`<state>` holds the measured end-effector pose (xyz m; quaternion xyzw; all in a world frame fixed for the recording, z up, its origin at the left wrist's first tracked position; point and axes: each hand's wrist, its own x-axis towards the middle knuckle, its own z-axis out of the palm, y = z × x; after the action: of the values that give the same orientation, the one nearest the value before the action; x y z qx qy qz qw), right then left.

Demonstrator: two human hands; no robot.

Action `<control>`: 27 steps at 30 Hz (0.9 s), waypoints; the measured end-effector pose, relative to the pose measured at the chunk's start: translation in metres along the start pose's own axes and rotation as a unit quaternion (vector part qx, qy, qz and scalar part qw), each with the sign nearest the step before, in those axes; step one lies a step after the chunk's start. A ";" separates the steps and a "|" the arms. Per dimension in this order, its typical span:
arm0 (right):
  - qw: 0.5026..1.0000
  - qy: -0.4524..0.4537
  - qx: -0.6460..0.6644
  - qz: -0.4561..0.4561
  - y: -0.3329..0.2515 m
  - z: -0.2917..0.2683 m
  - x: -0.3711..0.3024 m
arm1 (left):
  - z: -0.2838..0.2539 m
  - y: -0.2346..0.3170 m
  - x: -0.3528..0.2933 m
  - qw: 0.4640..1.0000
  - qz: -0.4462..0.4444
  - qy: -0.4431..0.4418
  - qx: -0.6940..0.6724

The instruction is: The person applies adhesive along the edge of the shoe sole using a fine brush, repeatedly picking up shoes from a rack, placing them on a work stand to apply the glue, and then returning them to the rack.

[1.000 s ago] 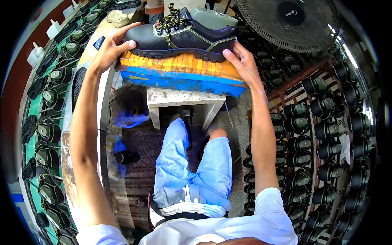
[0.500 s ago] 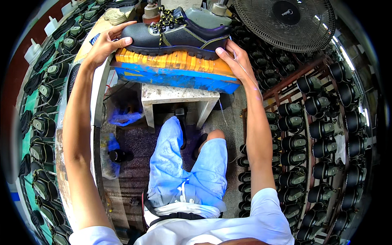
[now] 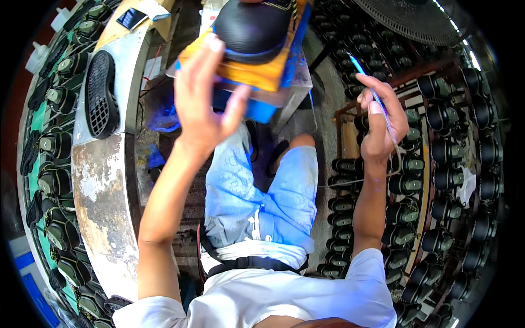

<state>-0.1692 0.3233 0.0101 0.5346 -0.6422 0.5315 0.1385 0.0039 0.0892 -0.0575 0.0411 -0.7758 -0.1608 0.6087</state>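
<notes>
Off to the person's right stands a tall brown rack (image 3: 432,74), row upon row of black shoes filling it. Along the left curves a long table (image 3: 104,186), its paint flaking in pale and rusty patches. A round black fan (image 3: 413,22) looms over the far end of the rack. Between the person's knees and the back of the workspace there's a grubby whitish stand (image 3: 295,98), carrying a block (image 3: 257,76) with an orange top and blue sides.

On that block sits a black safety shoe (image 3: 251,30), toe pointing back at the person, its rear cut off by the upper edge of my view. A bare black sole (image 3: 100,94) lies by itself on the table, tread up.

The left hand (image 3: 199,98), blurred, is open with fingers spread at the block's near left corner, beside the shoe's toe; whether it touches either, I can't tell. The right hand (image 3: 383,117), well apart from the shoe, is mostly curled, pinching a slim pen-like tool (image 3: 359,66) with thumb and fingers.
</notes>
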 end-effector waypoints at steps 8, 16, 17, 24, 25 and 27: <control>0.963 -0.127 -0.178 -0.159 -0.060 0.020 0.024 | 0.094 0.087 -0.038 0.976 0.118 -0.146 0.112; 0.950 -0.097 -0.263 -0.140 -0.027 0.033 0.036 | 0.172 0.089 -0.074 0.975 0.146 -0.159 0.061; 0.950 -0.101 -0.266 -0.133 -0.030 0.029 0.034 | 0.156 0.090 -0.062 0.975 0.143 -0.152 0.069; 0.964 -0.094 -0.223 -0.109 -0.041 0.008 0.032 | 0.090 0.086 -0.032 0.968 0.139 -0.150 0.146; 0.971 -0.099 -0.191 -0.101 -0.044 0.010 0.032 | 0.081 0.082 -0.032 0.980 0.111 -0.136 0.093; 0.981 -0.115 -0.139 -0.070 -0.052 0.015 0.033 | 0.056 0.069 -0.025 0.990 0.080 -0.116 0.031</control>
<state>-0.1333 0.2998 0.0567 0.6115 -0.6824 0.3608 0.1738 -0.0345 0.1719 -0.0723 -0.0208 -0.8467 -0.0910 0.5239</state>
